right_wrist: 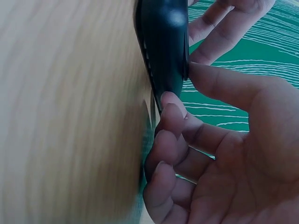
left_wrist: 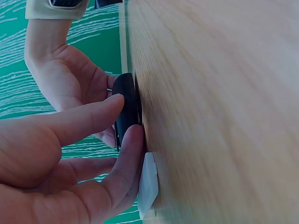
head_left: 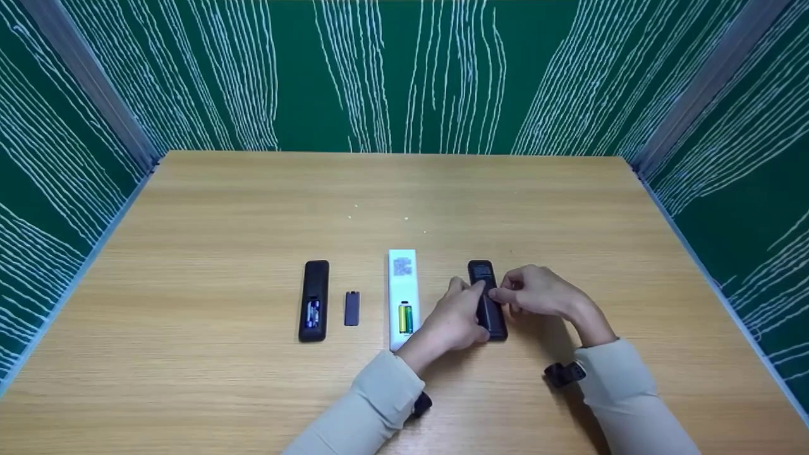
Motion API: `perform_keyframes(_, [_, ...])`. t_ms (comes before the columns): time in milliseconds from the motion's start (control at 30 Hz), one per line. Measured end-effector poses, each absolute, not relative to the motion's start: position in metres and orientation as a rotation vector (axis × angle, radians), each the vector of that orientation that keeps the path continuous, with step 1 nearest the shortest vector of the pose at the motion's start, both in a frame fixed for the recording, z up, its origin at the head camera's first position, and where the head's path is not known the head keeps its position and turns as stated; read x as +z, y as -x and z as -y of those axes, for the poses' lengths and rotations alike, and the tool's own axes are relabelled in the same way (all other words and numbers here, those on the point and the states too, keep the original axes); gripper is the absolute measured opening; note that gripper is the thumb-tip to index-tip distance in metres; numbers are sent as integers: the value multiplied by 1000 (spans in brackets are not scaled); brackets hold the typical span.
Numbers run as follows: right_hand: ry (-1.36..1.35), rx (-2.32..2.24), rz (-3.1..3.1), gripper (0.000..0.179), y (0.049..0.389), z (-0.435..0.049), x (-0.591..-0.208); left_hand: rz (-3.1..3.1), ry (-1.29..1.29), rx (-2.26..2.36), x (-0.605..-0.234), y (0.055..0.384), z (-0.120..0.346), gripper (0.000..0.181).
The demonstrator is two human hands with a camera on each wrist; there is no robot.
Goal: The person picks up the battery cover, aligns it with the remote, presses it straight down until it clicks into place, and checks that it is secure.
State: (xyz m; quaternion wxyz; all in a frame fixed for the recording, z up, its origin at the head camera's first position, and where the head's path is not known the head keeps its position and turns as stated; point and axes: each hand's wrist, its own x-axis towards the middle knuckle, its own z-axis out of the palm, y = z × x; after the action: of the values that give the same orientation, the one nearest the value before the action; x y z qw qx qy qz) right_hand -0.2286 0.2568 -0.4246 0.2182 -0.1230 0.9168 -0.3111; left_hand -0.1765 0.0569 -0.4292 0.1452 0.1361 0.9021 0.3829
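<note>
A black remote control (head_left: 490, 309) lies back side up at the right of the row. My left hand (head_left: 452, 319) grips it from the left, thumb and fingers on opposite sides. From the right, my right hand (head_left: 537, 291) has its thumb on the back and its curled fingers along the side. In the right wrist view, the right thumb (right_wrist: 224, 84) presses the edge of a thin dark battery cover (right_wrist: 186, 58), which stands slightly proud of the remote. The remote's body (left_wrist: 126, 107) shows between both hands in the left wrist view.
Left of my hands lies a white remote (head_left: 403, 284), its battery bay exposing yellow-green batteries (head_left: 405, 319). Farther left are a loose dark battery cover (head_left: 352, 308) and another black remote (head_left: 314, 281) with blue batteries (head_left: 312, 314). Small white specks (head_left: 406, 218) dot the wooden table (head_left: 253, 208).
</note>
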Motion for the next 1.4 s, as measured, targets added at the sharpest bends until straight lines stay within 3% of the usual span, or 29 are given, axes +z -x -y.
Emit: perform_keyframes(1400, [273, -897, -2467, 37, 228, -256, -424, -2585, -387, 1119, -431, 177, -57, 93])
